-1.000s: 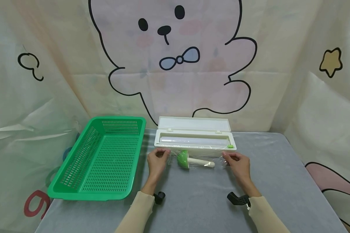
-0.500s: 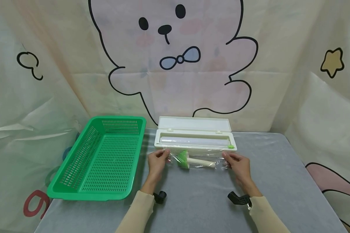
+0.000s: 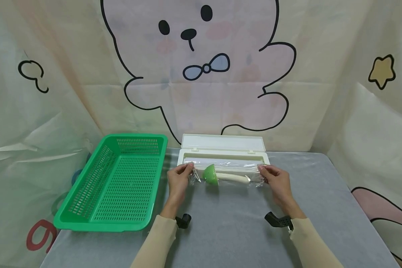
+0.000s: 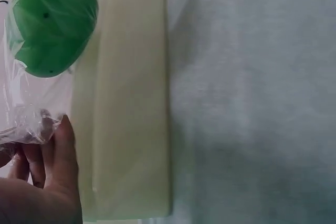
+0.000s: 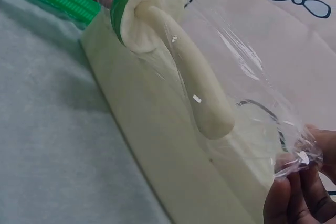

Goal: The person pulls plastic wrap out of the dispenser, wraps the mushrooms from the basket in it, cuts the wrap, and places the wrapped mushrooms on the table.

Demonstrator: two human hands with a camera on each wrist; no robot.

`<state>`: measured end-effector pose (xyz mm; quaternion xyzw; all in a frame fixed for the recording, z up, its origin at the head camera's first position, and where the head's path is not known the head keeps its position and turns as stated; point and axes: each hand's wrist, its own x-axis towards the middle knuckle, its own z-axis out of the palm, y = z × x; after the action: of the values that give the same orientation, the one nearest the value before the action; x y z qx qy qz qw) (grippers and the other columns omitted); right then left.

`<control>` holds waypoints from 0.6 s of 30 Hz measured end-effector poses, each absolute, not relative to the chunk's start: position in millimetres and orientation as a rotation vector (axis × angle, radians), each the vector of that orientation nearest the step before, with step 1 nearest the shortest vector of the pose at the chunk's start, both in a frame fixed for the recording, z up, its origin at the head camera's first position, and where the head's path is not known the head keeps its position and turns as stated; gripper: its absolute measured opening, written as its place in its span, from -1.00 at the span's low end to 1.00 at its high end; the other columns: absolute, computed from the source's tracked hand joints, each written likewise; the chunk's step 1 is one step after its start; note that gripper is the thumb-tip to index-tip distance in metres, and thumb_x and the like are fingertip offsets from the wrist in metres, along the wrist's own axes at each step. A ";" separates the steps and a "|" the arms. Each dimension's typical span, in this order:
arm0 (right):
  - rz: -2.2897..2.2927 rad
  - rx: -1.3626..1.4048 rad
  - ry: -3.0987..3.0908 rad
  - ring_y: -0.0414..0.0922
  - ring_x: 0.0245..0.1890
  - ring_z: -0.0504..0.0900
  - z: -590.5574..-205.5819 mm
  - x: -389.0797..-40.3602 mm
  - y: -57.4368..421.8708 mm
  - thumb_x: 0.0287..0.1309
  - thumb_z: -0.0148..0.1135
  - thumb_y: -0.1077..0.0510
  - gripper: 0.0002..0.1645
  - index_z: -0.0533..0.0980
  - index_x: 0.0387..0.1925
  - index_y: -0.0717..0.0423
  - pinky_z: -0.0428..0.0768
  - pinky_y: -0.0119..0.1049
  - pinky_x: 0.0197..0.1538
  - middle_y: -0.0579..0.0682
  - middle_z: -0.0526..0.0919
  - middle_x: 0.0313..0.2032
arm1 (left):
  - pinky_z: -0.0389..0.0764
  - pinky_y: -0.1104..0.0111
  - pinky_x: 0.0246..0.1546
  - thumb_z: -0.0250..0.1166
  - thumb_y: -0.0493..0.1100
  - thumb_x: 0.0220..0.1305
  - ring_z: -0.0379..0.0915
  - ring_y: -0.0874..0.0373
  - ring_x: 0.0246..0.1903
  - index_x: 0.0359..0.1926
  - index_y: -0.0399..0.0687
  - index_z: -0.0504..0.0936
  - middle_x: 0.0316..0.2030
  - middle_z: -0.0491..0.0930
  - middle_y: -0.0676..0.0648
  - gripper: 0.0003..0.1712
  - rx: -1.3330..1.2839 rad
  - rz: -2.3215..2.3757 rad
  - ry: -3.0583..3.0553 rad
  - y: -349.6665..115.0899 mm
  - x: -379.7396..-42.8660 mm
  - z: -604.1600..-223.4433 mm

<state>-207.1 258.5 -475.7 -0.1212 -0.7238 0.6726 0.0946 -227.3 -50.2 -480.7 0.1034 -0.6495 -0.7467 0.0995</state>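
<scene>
A toy mushroom [image 3: 210,175] with a green cap and a cream stem hangs in clear cling film [image 5: 252,72], its cap toward the left. My left hand [image 3: 178,185] pinches one gathered end of the film beside the cap. At the stem end, my right hand [image 3: 278,185] pinches the other end, fingers curled around the bunched film. Right behind stands the white cling film dispenser box [image 3: 222,142] with its lid up. The film and mushroom overlap the box's front in the head view. The left wrist view shows only the green cap through the film.
A green plastic basket [image 3: 104,225] with slotted walls stands on the left of the grey-covered table [image 3: 231,230]. Behind the table hangs a printed curtain [image 3: 241,104]. Black wrist cameras [image 3: 183,221] sit on both wrists.
Both hands have lifted the film and mushroom upward, so they now overlap the dispenser's front. The hands have drifted slightly apart. Basket and dispenser have not moved.
</scene>
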 end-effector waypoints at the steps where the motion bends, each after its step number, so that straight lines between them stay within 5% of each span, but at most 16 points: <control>1: 2.001 -0.354 -2.136 -0.33 -0.46 0.59 -473.0 -208.4 259.0 0.29 0.40 0.13 -0.78 0.70 -0.18 0.24 0.62 -0.48 -0.35 -0.20 0.66 -0.43 | 0.63 0.46 -0.36 0.43 -0.18 0.32 0.63 0.18 -0.36 -0.18 -0.35 0.77 -0.31 0.71 -0.16 -0.75 0.299 -2.217 -1.912 -49.9 -228.6 -478.2; 18: 2.083 -0.396 -2.122 -0.31 -0.43 0.64 -434.9 -228.3 263.3 0.24 0.44 0.05 -0.75 0.69 -0.19 0.14 0.64 -0.47 -0.29 -0.09 0.72 -0.31 | 0.72 0.24 -0.20 0.33 -0.28 0.39 0.73 0.09 -0.33 0.01 -0.55 0.63 -0.22 0.63 -0.34 -0.66 0.146 -2.470 -1.724 -49.8 -243.5 -439.7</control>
<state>-228.3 263.3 -434.9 -0.1318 -0.7056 0.6927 0.0708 -243.5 -49.8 -439.7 0.0484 -0.5706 -0.8173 0.0631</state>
